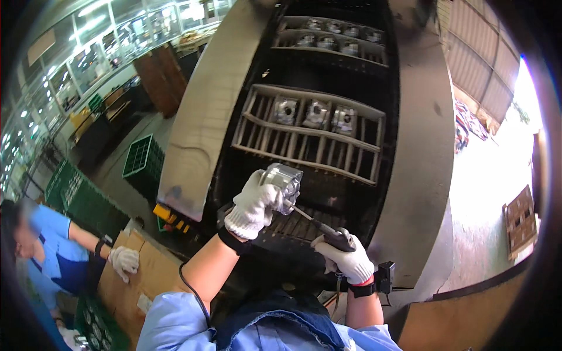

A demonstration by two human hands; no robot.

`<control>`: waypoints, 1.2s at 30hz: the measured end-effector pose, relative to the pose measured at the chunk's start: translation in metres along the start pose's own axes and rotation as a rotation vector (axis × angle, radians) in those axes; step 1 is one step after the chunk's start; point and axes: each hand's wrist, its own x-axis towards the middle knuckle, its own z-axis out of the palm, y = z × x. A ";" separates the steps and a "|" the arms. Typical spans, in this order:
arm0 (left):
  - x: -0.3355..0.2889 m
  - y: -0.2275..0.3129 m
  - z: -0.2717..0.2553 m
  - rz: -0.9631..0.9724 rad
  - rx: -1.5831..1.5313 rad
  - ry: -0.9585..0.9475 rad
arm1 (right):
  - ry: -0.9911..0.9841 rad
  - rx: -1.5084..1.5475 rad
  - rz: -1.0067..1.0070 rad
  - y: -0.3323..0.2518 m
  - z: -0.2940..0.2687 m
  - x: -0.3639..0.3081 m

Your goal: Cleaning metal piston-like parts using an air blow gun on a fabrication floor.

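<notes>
Head view, from far off: at the left edge I see a co-worker (55, 245) with one gloved hand (124, 261) on a brown table (120, 289), holding nothing that I can see. Next comes my left hand (256, 205), in a white glove. Its fingers are wrapped round a shiny metal part (285, 180), which is up in the air, just this side of the near rack (281, 125). Then comes a thin tool (324, 229) with a dark handle. Its tip is at the low side of the part, but I cannot tell if it touches or goes in. My right hand (348, 260) is last, gloved too, with its fingers curled round that handle.

To do this bit well, I think I should hold the part snug with the left and let only the right one move. I should point the thin tip straight, go gently so the metal does not get scratched, and mind my left fingers, as they are close by.

Now I count, left to right: one co-worker, at least three green crates (82, 196), one part in my hand, one tool, two racks, one wooden pallet (520, 225). The near rack has three parts (316, 114); the far rack (377, 54) has seven, as far as I can tell
</notes>
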 end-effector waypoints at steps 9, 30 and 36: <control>-0.114 0.025 -0.031 0.427 -0.010 0.327 | -0.222 -0.023 0.020 -0.004 0.074 0.000; -0.333 0.032 -0.129 0.441 1.465 0.864 | -0.808 -0.263 0.230 0.024 0.181 -0.025; -0.391 0.003 -0.182 0.256 0.056 1.258 | -0.855 -0.620 -0.001 0.061 0.218 -0.018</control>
